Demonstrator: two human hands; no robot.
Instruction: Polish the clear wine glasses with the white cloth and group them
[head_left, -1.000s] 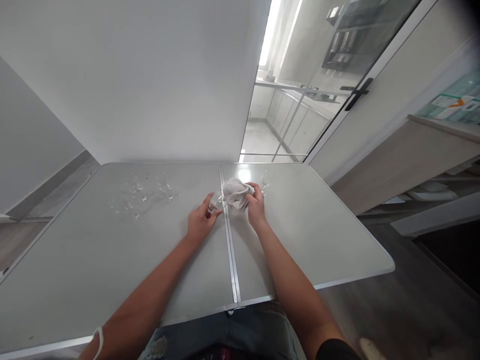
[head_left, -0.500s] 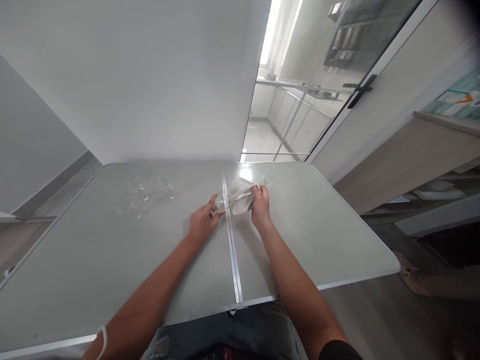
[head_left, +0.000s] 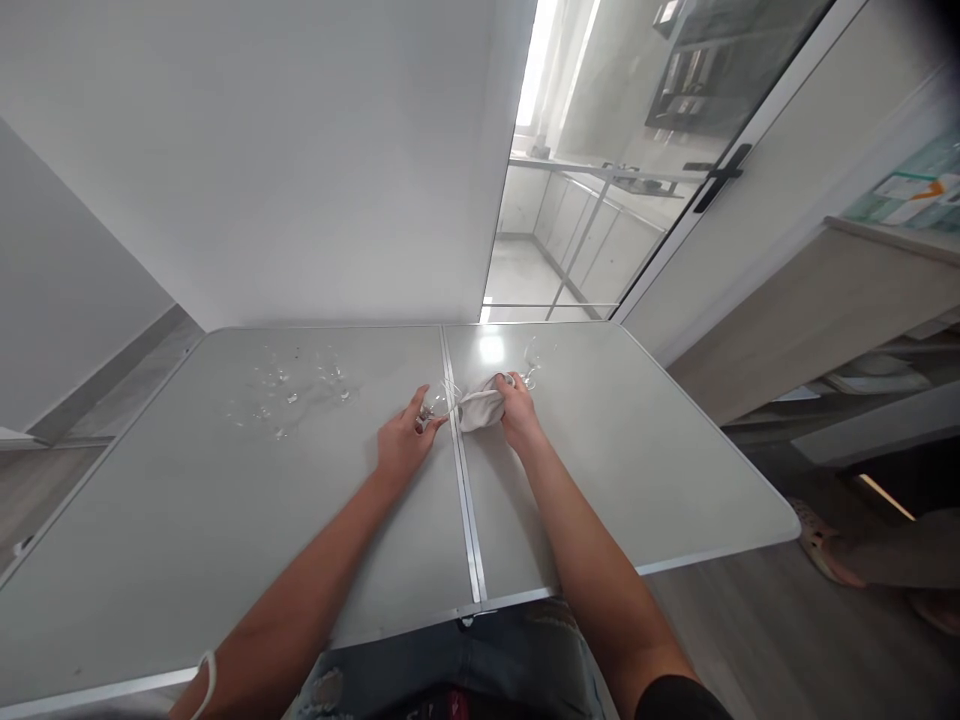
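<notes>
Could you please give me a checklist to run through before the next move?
1. Left hand on the clear glass: ok, fingers around it.
2. Right hand on the cloth: ok, gripped.
3. Cloth free of the glass's rim: cannot tell.
4. Clear glassware at far left apart from the left hand: ok.
5. Right hand well away from the clear piece beyond it: not ok, very close.

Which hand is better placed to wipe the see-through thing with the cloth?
Probably the right hand: it holds the pale cloth near the see-through thing. The left hand has its fingers around that thing, so seems better for steadying.
</notes>
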